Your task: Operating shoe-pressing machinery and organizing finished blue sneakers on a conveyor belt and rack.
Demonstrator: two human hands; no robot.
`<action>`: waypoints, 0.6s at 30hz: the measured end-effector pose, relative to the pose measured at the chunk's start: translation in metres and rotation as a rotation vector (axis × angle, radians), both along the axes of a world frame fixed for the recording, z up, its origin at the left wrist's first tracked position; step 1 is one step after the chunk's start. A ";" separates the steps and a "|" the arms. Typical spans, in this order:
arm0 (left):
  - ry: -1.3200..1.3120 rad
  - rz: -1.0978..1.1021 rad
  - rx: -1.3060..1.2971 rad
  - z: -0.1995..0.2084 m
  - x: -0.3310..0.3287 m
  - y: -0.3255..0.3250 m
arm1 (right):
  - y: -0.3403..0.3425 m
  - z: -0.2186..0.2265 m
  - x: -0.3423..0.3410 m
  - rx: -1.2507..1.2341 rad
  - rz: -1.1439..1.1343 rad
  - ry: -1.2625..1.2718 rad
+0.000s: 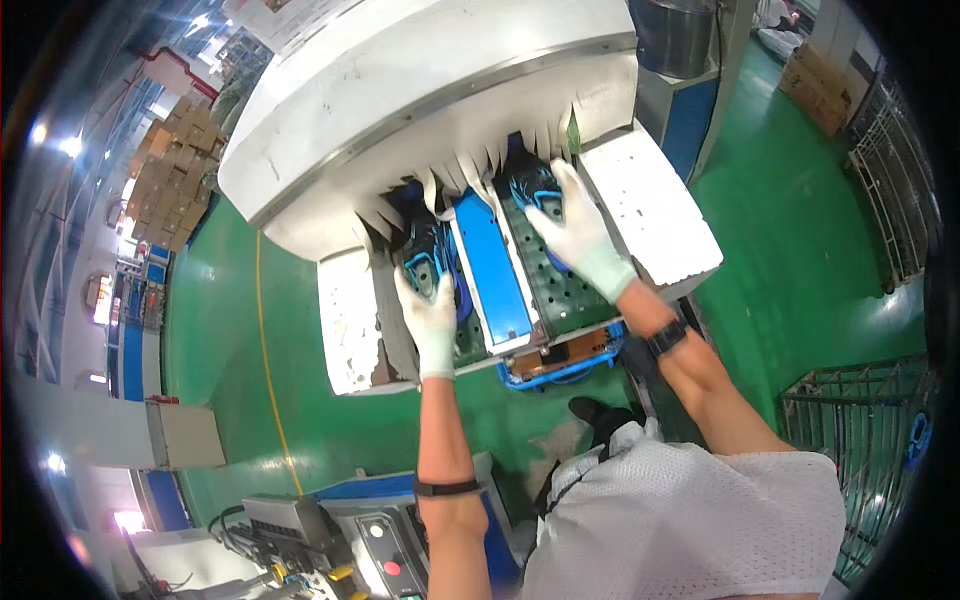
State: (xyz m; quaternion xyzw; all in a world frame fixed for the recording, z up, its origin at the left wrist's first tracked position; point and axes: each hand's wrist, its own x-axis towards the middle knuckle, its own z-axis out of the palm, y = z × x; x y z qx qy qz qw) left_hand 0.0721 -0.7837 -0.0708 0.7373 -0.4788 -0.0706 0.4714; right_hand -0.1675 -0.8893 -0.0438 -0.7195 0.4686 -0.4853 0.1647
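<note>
Two black shoe-like pieces with blue laces or edging lie at the mouth of a white machine, one in each lane. My left hand (428, 315), in a pale glove, is at the near end of the left black-and-blue piece (425, 248). Its thumb and fingers are apart around blue loops. Beside the right black-and-blue piece (530, 183) is my gloved right hand (578, 228), thumb and fingers spread. Whether either hand touches its piece I cannot tell. The far ends of both pieces are hidden in the dark opening.
Torn white flaps (465, 175) hang over the opening. A blue divider strip (490, 265) separates the perforated green lanes (575, 295). White side panels (650, 210) flank them. Below stands a blue-framed part (560, 375). A control box (385, 550) is at lower left, a wire rack (850, 440) at right.
</note>
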 end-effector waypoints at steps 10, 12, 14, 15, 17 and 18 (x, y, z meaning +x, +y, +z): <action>0.282 -0.065 0.792 -0.157 -0.065 0.294 | 0.183 -0.192 -0.070 0.899 0.710 0.647; 0.503 -0.105 0.929 -0.200 -0.085 0.368 | 0.194 -0.235 -0.074 1.013 0.732 0.892; 0.707 -0.022 1.048 -0.272 -0.100 0.467 | 0.209 -0.240 -0.074 0.997 0.758 0.964; 1.104 0.082 0.659 -0.301 -0.110 0.514 | 0.216 -0.250 -0.075 0.980 0.821 1.055; 1.026 0.086 0.728 -0.293 -0.121 0.518 | 0.233 -0.279 -0.084 0.997 0.938 1.128; 0.937 0.075 0.805 -0.285 -0.124 0.516 | 0.238 -0.285 -0.088 1.019 1.043 1.188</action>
